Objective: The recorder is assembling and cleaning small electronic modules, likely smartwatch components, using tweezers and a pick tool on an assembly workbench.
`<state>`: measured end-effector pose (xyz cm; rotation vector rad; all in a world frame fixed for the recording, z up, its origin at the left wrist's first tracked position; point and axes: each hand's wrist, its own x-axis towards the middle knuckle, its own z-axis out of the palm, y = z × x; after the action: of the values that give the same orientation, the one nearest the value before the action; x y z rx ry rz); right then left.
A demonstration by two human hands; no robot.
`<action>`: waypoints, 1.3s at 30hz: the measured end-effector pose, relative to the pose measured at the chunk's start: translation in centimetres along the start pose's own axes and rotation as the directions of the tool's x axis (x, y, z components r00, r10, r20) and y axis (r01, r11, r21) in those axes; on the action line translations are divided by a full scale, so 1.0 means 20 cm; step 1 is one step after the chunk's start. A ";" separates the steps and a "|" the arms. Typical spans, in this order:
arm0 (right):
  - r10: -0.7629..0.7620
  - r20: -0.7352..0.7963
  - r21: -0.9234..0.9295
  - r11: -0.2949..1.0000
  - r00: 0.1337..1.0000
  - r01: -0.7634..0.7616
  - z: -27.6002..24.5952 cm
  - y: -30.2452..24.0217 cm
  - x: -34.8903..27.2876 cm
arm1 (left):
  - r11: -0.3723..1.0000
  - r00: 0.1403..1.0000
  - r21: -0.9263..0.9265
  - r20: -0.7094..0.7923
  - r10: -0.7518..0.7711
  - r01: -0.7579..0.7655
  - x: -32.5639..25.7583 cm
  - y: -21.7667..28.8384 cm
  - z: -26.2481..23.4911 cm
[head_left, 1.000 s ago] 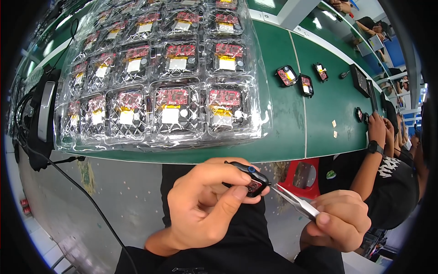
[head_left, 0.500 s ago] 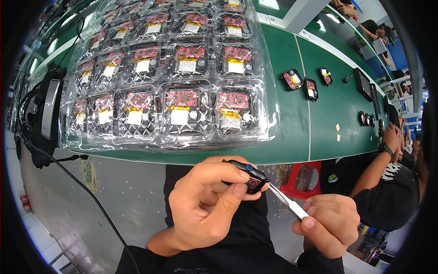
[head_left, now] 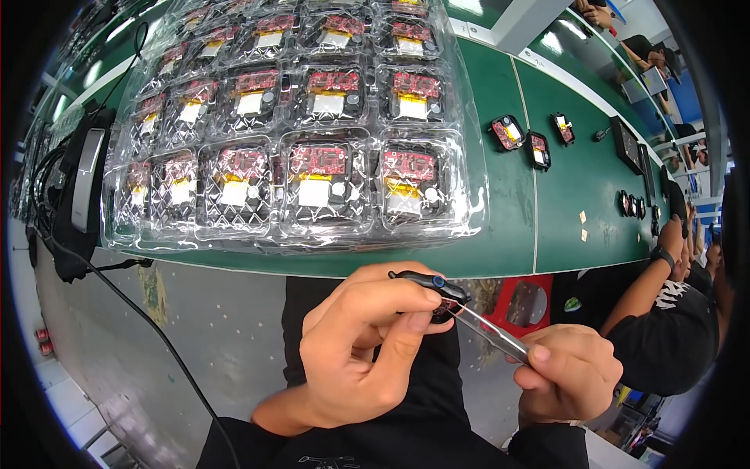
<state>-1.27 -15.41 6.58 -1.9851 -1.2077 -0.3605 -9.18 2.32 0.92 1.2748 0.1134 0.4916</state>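
My left hand point(head_left: 363, 344) pinches a small black watch-like case point(head_left: 420, 277) between thumb and fingers, just off the near edge of the bench. A blue button sits on its rim, and a bit of red circuit board shows inside. From the right, my right hand point(head_left: 574, 371) grips metal tweezers point(head_left: 500, 337). Their tips reach the open side of the case beside my left fingertips; whether they pinch anything there is too small to tell.
A clear plastic tray point(head_left: 478, 205) of several red-board units covers much of the green bench point(head_left: 508, 242). Loose units point(head_left: 537, 150) lie to its right. A black cable point(head_left: 148, 316) hangs at left. A red stool point(head_left: 516, 306) and a co-worker's arm point(head_left: 637, 285) are at right.
The tweezers have turned over and moved inward, their tips now at the case's open side instead of its corner. The case is tilted more edge-on, and the view has shifted slightly.
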 end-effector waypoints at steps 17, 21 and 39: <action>0.457 0.053 0.573 0.714 0.888 -0.401 0.05 0.15 -0.06 | 0.994 0.997 0.103 0.068 0.041 -0.048 0.02 0.00 -0.04; 0.454 0.049 0.596 0.702 0.890 -0.390 0.06 0.17 -0.05 | 0.981 0.991 0.152 0.074 0.114 -0.124 0.03 -0.02 -0.04; 0.395 0.049 0.444 0.814 0.917 -0.375 0.03 0.14 -0.05 | 0.999 0.999 0.047 0.048 -0.023 0.021 0.02 0.00 -0.03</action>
<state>0.48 -16.36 4.35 -1.7429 -0.7411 0.0785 -9.03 2.99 0.77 1.3289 0.0985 0.4409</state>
